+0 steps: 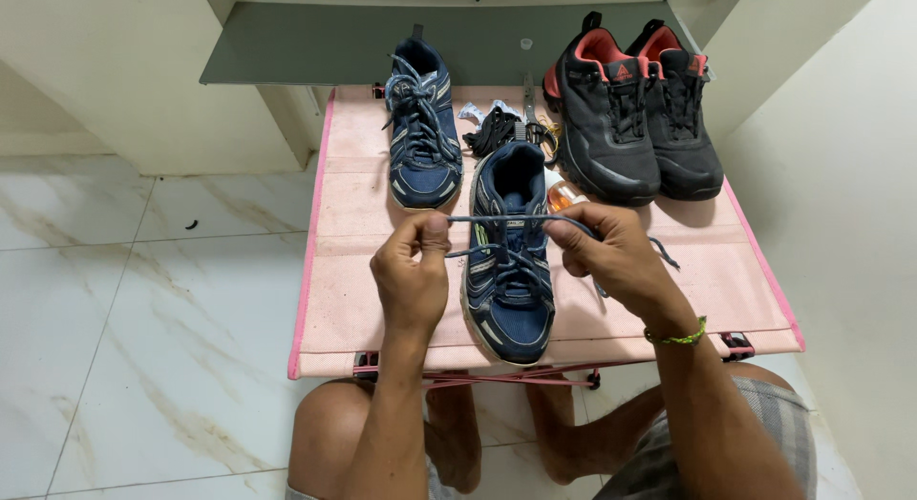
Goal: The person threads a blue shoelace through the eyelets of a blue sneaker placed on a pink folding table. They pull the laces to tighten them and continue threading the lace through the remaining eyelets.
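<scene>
A: What have the hands got hold of?

B: A grey-blue shoelace (499,217), pulled out level between them. The left hand (413,271) is closed with thumb and fingers pinched on one end; the right hand (611,254) is curled shut round the other, and a loose tail of lace hangs out past it to the right.

A: And the lace belongs to which shoe?

B: The navy trainer (509,261) in the middle of the pink worktop (353,280), toe towards the person, heel opening away. The lace runs across just above its tongue, and the lower rows are already threaded in crosses.

A: Where is its partner?

B: The second navy trainer (421,127) stands farther back and to the left, fully laced, apart from the first.

A: Anything else up there?

B: A pair of black trainers with coral lining (635,113) sits side by side at the back right. Between the two pairs lies a bundle of black laces (492,129), with a small pair of pliers or cutters (528,113) beside it; I cannot tell which. A small orange item (565,196) peeks out just right of the near trainer, partly hidden.

A: And below?

B: Bare knees at the worktop's near edge, on a white marble floor (143,319).
</scene>
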